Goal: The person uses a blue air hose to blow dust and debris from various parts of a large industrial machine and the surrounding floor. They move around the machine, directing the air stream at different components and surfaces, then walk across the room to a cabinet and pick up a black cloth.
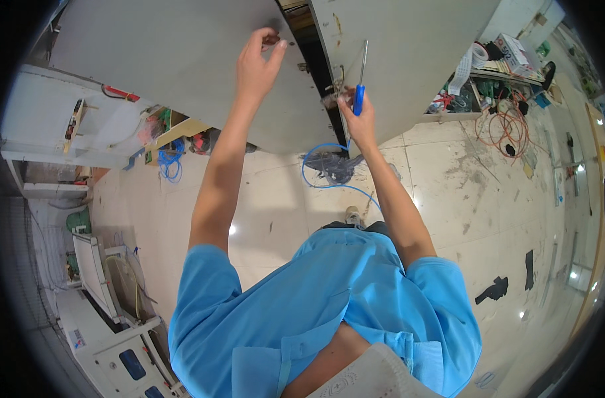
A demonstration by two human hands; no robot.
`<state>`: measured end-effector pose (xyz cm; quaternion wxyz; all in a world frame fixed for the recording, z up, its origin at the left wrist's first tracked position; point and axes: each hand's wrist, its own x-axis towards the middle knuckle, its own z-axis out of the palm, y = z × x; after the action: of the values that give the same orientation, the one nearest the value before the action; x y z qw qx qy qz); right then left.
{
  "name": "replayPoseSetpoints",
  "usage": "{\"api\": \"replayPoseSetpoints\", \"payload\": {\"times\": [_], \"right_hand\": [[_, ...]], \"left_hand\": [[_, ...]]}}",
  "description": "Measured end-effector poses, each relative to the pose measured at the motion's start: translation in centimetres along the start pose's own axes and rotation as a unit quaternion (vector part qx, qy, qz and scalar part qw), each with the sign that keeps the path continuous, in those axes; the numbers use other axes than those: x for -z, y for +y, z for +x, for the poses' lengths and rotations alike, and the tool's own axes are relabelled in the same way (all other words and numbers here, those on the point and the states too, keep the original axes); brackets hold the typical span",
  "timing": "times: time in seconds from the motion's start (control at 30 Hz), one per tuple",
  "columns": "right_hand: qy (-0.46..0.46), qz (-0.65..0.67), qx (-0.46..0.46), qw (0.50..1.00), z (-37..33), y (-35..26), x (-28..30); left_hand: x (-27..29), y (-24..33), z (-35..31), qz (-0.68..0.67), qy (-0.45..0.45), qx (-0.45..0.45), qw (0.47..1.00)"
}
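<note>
My left hand (257, 65) is at the large grey panel (176, 60) on the left, near its edge. Its fingers curl loosely and the thumb stands apart from them; I see nothing held in it. My right hand (361, 119) grips a screwdriver (359, 99) by its blue handle, with the metal shaft pointing up and away. The fingertips of that hand touch or lie right beside a metal latch (337, 83) on the edge of the right grey panel (395, 60). A narrow dark gap runs between the two panels.
A thin blue hose (304, 174) loops over the tiled floor past a dark cloth (336, 169). Right of the panels, a cluttered shelf (448, 117) stands beside a coiled orange hose (508, 132). Black scraps (493, 290) lie at right; a white machine (110, 358) stands lower left.
</note>
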<state>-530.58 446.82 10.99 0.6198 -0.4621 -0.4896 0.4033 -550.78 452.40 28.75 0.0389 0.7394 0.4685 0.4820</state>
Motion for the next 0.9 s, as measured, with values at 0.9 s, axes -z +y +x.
{"api": "replayPoseSetpoints", "payload": {"times": [0.9], "right_hand": [[0.134, -0.193, 0.187, 0.954, 10.2, 4.7, -9.5]], "left_hand": [[0.7, 1.5, 6.9, 0.374, 0.017, -0.374, 0.848]]}}
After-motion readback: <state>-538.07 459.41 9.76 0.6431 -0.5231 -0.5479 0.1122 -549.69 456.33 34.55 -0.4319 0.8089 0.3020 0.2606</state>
